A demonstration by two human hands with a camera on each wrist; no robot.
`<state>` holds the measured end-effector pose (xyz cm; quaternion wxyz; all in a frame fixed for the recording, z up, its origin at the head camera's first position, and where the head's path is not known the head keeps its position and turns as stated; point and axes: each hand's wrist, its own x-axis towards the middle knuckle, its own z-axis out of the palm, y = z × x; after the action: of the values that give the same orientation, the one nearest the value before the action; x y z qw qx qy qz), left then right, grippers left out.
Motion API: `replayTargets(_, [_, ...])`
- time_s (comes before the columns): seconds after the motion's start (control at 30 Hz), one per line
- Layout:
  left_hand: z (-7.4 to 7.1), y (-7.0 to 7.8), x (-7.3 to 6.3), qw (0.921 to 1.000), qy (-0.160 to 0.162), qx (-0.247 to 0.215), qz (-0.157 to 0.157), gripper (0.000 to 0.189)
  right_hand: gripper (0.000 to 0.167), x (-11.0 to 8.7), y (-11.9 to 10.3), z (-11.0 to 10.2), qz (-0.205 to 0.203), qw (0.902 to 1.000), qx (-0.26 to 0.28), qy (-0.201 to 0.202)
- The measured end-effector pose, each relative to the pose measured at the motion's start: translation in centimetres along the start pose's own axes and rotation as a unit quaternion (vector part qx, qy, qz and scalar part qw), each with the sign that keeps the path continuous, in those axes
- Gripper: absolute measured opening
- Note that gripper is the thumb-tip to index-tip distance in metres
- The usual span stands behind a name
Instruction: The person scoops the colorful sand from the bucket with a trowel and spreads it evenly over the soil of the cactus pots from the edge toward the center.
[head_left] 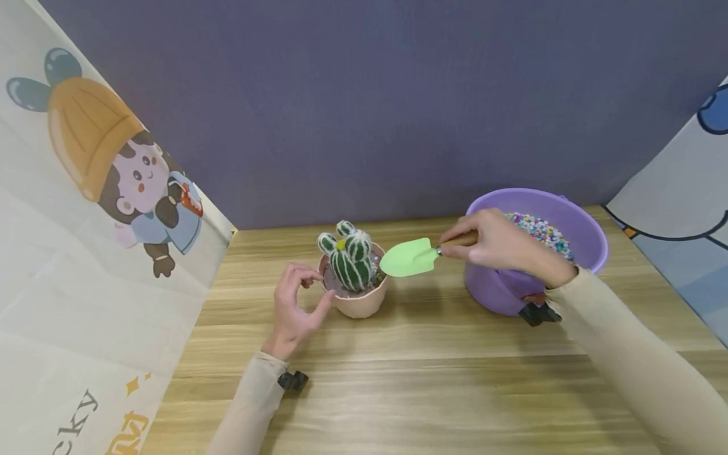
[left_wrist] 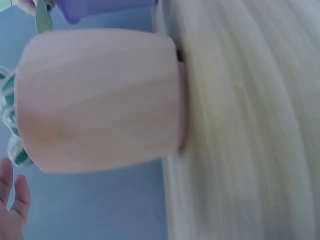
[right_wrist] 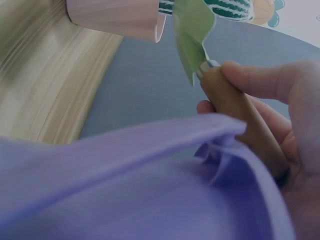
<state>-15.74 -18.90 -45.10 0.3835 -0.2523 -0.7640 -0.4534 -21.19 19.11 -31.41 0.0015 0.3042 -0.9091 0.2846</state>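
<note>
My right hand (head_left: 496,240) grips the wooden handle (right_wrist: 239,112) of a small trowel with a light green blade (head_left: 408,258). The blade's tip is level with the right rim of a pale pink flowerpot (head_left: 359,307). A knitted green-and-white cactus (head_left: 351,260) with a yellow spot stands in the pot, with some coloured bits beside it. At the pot's left is my left hand (head_left: 296,303), thumb and fingers spread around that side and holding nothing. Whether its thumb touches the rim, I cannot tell. In the left wrist view the pot (left_wrist: 100,100) hides most of the cactus.
Behind my right hand stands a purple bucket (head_left: 591,243) holding many small coloured beads (head_left: 543,232). Both stand on a wood-grain table (head_left: 432,385). A dark blue-grey wall (head_left: 370,114) rises behind, with printed white panels (head_left: 51,265) on either side.
</note>
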Motion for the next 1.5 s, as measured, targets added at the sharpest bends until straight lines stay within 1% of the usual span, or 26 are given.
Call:
replayTargets(0.07, [0.3,0.5,0.4,0.9998,0.005,-0.01,0.018,0.027,0.018,-0.3,0.1,-0.2,0.01,0.9999,0.014,0.002])
replayTargets(0.23, [1.1,2.2,1.3,0.9989,0.006,-0.024,0.041,0.026,0.022,-1.1,0.4,-0.8,0.036,0.998,0.05,0.011])
replayTargets(0.4, [2.0,3.9,1.9,0.9968,-0.001,-0.038,0.071,0.023,0.019,-1.8,1.1,-1.3,0.05,0.9964,0.057,0.039])
replayTargets(0.5, [2.7,5.0,2.2,0.9947,-0.011,-0.042,0.093,0.02,0.017,-2.3,1.6,-1.7,0.059,0.995,0.057,0.057])
replayTargets(0.63, [3.9,6.1,2.6,0.991,-0.028,-0.045,0.123,0.017,0.02,-3.0,2.2,-2.2,0.065,0.9929,0.07,0.071])
replayTargets(0.73, [4.8,6.7,2.8,0.9882,-0.041,-0.05,0.139,0.015,0.022,-3.6,2.8,-2.6,0.082,0.9903,0.083,0.076])
replayTargets(0.83, [5.9,7.2,3.0,0.9857,-0.059,-0.06,0.146,0.015,0.022,-4.4,3.3,-2.9,0.098,0.9879,0.087,0.084])
replayTargets(1.0, [7.3,7.8,3.2,0.9846,-0.091,-0.055,0.139,0.021,0.023,-5.6,4.3,-3.3,0.108,0.984,0.088,0.112])
replayTargets(1.13, [8.0,8.5,3.4,0.9836,-0.124,-0.052,0.12,0.024,0.022,-6.2,5.0,-3.6,0.112,0.9799,0.103,0.129])
replayTargets(1.2, [8.4,8.9,3.5,0.9827,-0.146,-0.05,0.103,0.026,0.023,-6.5,5.2,-3.9,0.115,0.9774,0.116,0.134])
replayTargets(1.3, [9.3,9.4,3.7,0.9794,-0.186,-0.033,0.071,0.029,0.023,-7.2,5.7,-4.3,0.111,0.9769,0.119,0.138])
replayTargets(1.43, [10.8,10.0,4.0,0.9703,-0.239,-0.019,0.028,0.035,0.024,-8.3,6.6,-5.1,0.11,0.978,0.105,0.143])
replayTargets(1.5, [11.6,10.4,4.2,0.9655,-0.26,-0.02,0.009,0.038,0.026,-8.9,7.0,-5.4,0.123,0.976,0.11,0.142])
